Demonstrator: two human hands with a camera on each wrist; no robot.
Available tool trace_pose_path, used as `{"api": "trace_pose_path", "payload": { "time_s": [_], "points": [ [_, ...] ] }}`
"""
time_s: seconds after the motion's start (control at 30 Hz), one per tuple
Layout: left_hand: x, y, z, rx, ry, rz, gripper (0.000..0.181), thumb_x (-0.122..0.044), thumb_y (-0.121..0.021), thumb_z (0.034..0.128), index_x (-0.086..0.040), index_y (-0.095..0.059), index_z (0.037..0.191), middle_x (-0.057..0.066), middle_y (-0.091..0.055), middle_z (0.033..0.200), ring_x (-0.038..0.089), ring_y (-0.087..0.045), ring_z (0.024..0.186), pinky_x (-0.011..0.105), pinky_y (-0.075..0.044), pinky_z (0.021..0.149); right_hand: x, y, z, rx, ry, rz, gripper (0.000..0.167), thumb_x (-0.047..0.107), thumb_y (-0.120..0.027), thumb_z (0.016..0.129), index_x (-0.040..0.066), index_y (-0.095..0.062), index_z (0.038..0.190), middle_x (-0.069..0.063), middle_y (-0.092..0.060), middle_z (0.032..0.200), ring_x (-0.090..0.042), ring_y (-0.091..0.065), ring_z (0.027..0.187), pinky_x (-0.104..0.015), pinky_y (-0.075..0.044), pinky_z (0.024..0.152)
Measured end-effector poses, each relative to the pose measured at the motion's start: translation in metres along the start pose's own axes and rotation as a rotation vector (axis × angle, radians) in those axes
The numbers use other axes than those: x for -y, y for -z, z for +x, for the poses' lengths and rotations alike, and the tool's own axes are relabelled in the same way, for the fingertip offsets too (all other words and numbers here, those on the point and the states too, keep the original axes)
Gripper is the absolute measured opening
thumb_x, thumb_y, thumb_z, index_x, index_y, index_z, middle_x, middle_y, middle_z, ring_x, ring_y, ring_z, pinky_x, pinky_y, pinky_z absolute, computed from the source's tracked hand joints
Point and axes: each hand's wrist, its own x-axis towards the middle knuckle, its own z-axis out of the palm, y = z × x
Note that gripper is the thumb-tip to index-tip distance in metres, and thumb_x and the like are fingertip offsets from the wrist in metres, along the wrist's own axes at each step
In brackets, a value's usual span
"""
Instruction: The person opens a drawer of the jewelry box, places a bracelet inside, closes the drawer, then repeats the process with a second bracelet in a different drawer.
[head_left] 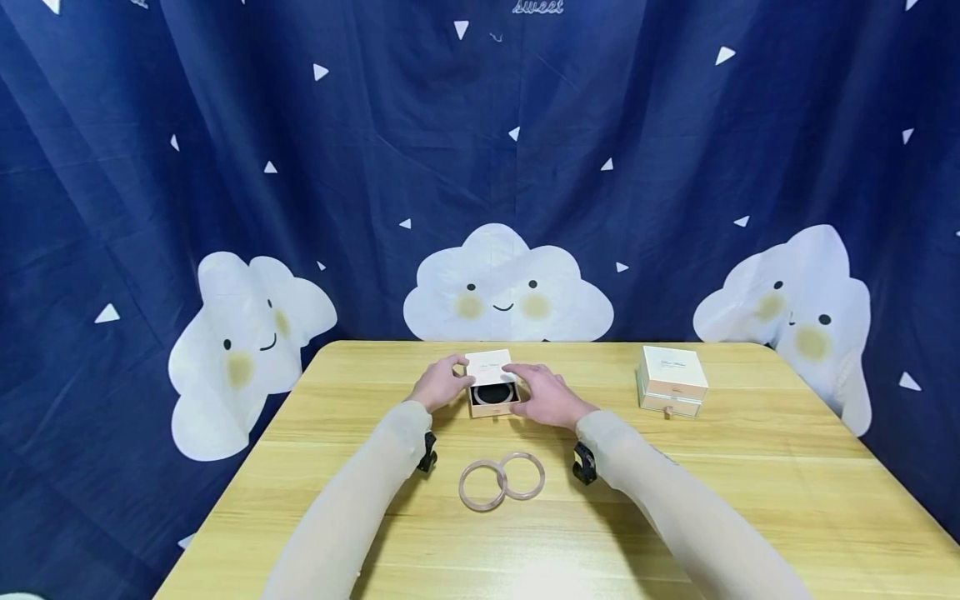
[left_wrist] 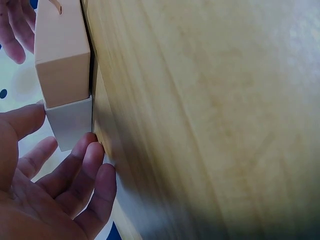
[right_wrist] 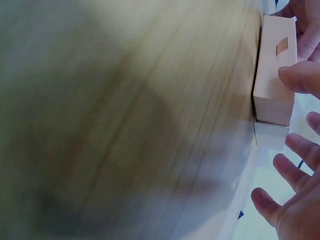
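A small drawer box [head_left: 487, 364] with a white top stands near the table's back edge. Its pink drawer [head_left: 493, 409] is pulled out toward me, showing a dark inside with a pale bangle [head_left: 493, 400] in it. My left hand [head_left: 441, 383] holds the box's left side, thumb at the front edge and fingers around the white sleeve [left_wrist: 70, 124]. On the other side, my right hand [head_left: 551, 396] touches the box with its thumb at the drawer front [right_wrist: 275, 82], other fingers spread. Two pinkish bangles [head_left: 482, 508] lie partly overlapping on the table between my forearms.
A second white-and-pink drawer box [head_left: 672, 375], its drawer tab facing me, stands at the back right of the wooden table [head_left: 750, 492]. Behind the table hangs a dark blue curtain [head_left: 375, 167] with cloud faces.
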Motion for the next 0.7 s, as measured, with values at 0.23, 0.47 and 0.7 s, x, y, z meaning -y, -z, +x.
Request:
{"api": "trace_pose_path", "payload": {
  "time_s": [0.23,0.47,0.7],
  "points": [
    [-0.0001,0.0004,-0.0007,0.009,-0.006,-0.004,0.046,-0.033,-0.066,0.0970,-0.014,-0.058,0.139,0.011,-0.070,0.123,0.024,-0.067,0.107,0.047,-0.051,0.097,-0.0031,-0.0020,0.0008,0.000,-0.006,-0.029,0.070,0.029,-0.077,0.088,0.020,-0.047,0.151,-0.006,-0.051,0.152,-0.031,-0.045,0.140,-0.057,-0.034,0.111],
    [-0.0024,0.0020,-0.0029,0.020,0.003,-0.014,0.048,-0.034,-0.066,0.0978,-0.014,-0.056,0.141,0.012,-0.069,0.126,0.026,-0.066,0.111,0.047,-0.050,0.100,-0.0030,-0.0040,0.0010,-0.006,-0.010,-0.039,0.068,0.029,-0.076,0.088,0.020,-0.048,0.150,-0.006,-0.052,0.151,-0.031,-0.045,0.139,-0.055,-0.034,0.111],
    [-0.0023,0.0016,-0.0013,0.018,0.007,-0.005,0.048,-0.033,-0.066,0.0971,-0.014,-0.056,0.140,0.012,-0.069,0.126,0.026,-0.066,0.111,0.047,-0.049,0.101,-0.0033,-0.0044,0.0003,-0.013,-0.007,-0.050,0.066,0.029,-0.076,0.088,0.021,-0.050,0.148,-0.006,-0.053,0.150,-0.031,-0.047,0.137,-0.053,-0.035,0.109]
  ]
}}
